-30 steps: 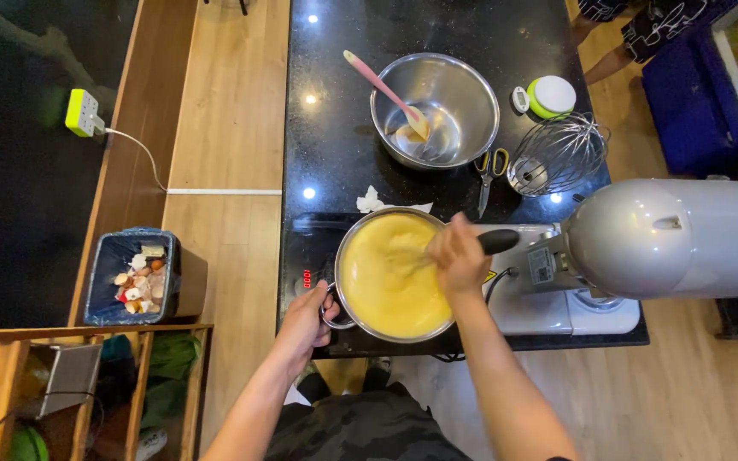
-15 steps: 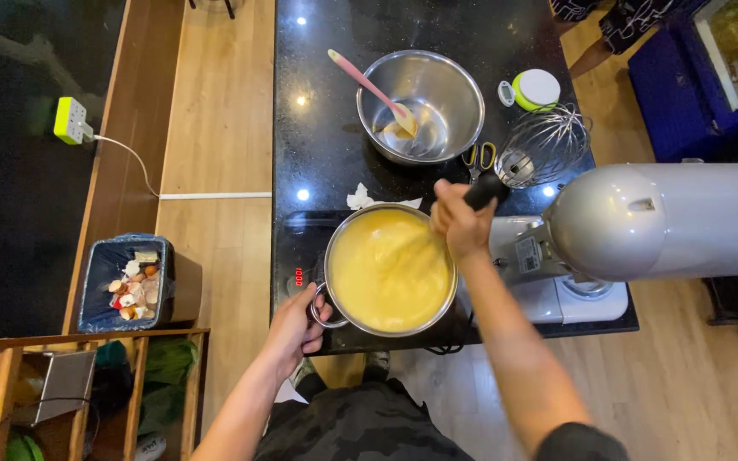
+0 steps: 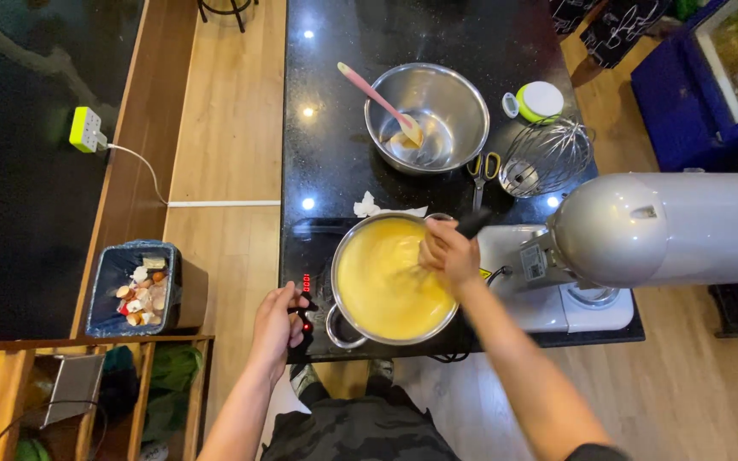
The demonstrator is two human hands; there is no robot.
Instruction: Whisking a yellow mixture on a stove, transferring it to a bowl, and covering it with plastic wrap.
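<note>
- Since the earlier frame, the right hand [image 3: 448,252] has shifted from the far rim of the pot [image 3: 390,277] to a spot over its right side; the left hand [image 3: 277,323] has stayed by the pot's left handle.
- Pot: steel, round, filled with smooth yellow batter [image 3: 382,277]. It sits on a black cooktop [image 3: 313,256] at the near end of the black counter [image 3: 335,128].
- Right hand: fingers curled tight around a dark-handled stirring tool [image 3: 471,224]. The handle sticks out beyond the pot's right rim; the working end dips into the batter and is blurred.
- Left hand: fingers bent and closed at the cooktop's edge, just left of the pot. Whether they grip the pot's handle cannot be told.
- Beyond the pot: 1 steel bowl [image 3: 446,98] holding a pink spatula [image 3: 377,98] with batter traces.
- Between pot and bowl: a crumpled white tissue [image 3: 369,207], just past the pot's far rim.
- Right of the bowl: scissors [image 3: 482,171], a wire whisk attachment [image 3: 548,154] and a small jar with a white lid [image 3: 540,101].
- Right of the pot: a silver stand mixer [image 3: 659,230], its base touching the cooktop area.
- Left of the pot, on the wooden floor: a blue bin [image 3: 104,294] holding eggshells [image 3: 138,294].
- Far left of the pot: a green power strip [image 3: 85,130] with a white cord.
</note>
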